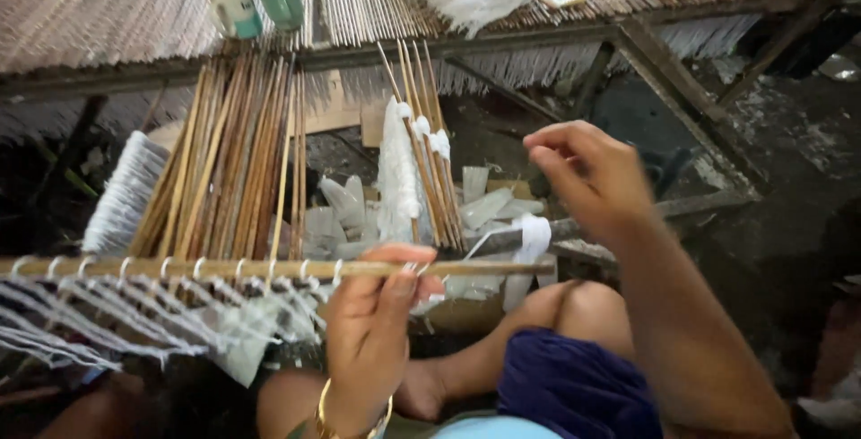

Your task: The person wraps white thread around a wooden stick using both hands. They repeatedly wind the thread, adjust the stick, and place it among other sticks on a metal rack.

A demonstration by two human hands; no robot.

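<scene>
Left hand: the left hand (372,336) is up under the horizontal bamboo stick (269,269), fingers (395,264) curled round it, thumb on top, gripping firm.
Stick: runs out sideways from those fingers, white string loops (134,266) knotted along it, white strands (108,322) trailing down just below.
Right hand: the right hand (587,174) is lifted above and beyond the stick, fingers (547,147) pinched together at the tips; whether a thread sits in that pinch, I cannot tell.
Between the fingers: a white strip (529,237) hangs near the stick's free end.
Beyond the fingers: bundle of bamboo sticks (229,161), spool of white thread (121,197), two green cups (260,4) farther off.
</scene>
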